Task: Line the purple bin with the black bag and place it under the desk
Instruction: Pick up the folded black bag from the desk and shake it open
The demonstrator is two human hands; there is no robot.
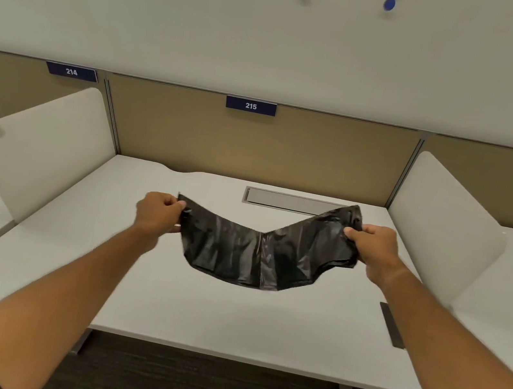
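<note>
A: Where is the black bag [264, 253]?

B: In the air above the white desk [194, 313], stretched between both hands and sagging in the middle, still partly folded.

A: How do the fingers sit?

B: The left hand [157, 213] is curled closed, pinching the bag's left end. The right hand [373, 248] pinches the right end, thumb over the plastic.

A: What lies beyond?

B: A grey cable hatch [291, 202] at the desk's far side, and a "215" label [251, 105] on the tan partition.
</note>
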